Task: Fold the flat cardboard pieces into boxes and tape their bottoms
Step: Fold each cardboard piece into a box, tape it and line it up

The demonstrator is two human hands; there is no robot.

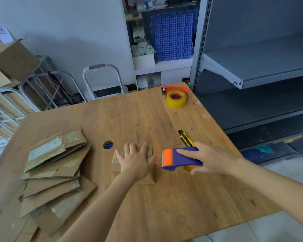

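Head view: pressing box (116,163) under left hand (136,161), fingers spread; gripping tape dispenser (180,158) in right hand (212,158) just right of box, cutter end aimed left at it.

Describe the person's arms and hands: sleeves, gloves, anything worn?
Left hand and right hand: no gloves, rings or watch showing. Forearms have no sleeves up to the frame edge. No markings visible.

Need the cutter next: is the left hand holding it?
No, the cutter lies on the table while the left hand presses flat on cardboard.
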